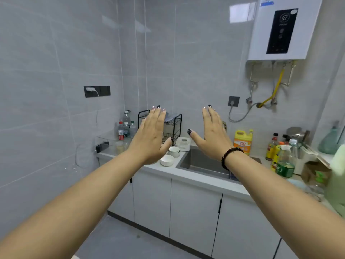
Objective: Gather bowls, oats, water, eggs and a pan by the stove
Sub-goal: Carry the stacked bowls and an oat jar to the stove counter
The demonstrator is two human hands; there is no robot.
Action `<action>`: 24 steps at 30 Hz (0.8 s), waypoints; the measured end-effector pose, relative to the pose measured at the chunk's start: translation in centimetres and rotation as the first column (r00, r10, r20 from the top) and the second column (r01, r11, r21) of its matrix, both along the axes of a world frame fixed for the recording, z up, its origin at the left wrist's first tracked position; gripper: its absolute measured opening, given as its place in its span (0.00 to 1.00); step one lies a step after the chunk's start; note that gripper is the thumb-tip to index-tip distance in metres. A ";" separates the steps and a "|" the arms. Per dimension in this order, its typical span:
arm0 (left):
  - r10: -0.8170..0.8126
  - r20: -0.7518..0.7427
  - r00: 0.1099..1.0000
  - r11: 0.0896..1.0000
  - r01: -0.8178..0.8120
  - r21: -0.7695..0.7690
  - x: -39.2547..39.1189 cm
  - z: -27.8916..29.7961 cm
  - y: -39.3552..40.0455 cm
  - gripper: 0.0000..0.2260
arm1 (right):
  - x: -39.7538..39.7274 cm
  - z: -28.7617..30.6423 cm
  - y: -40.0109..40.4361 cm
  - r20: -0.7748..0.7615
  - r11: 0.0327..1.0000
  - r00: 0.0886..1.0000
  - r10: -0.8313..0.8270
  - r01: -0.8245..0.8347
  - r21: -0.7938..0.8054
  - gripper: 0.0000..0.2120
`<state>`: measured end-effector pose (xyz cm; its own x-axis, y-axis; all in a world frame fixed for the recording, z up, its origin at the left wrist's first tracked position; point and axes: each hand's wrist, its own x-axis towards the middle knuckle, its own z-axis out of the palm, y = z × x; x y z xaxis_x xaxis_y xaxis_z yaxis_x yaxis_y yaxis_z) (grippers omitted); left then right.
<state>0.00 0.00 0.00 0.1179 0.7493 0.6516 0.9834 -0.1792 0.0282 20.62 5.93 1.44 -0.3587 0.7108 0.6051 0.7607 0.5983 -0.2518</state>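
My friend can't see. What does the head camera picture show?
Two empty hands, left hand and right hand, reach out flat toward a kitchen counter. White bowls sit left of the sink; yellow dish soap stands behind it.

Bright, even indoor light; soft shadows only. Window glare on glossy wall tiles upper right. Wide-angle bowing at edges; right edge blurred, slight softness overall.
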 end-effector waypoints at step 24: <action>0.009 0.317 0.948 0.977 0.059 -0.204 -11.9 -9.0 28.9 0.35 | -10.4 -8.4 28.7 -0.123 0.975 0.988 0.090 -0.113 -0.191 0.36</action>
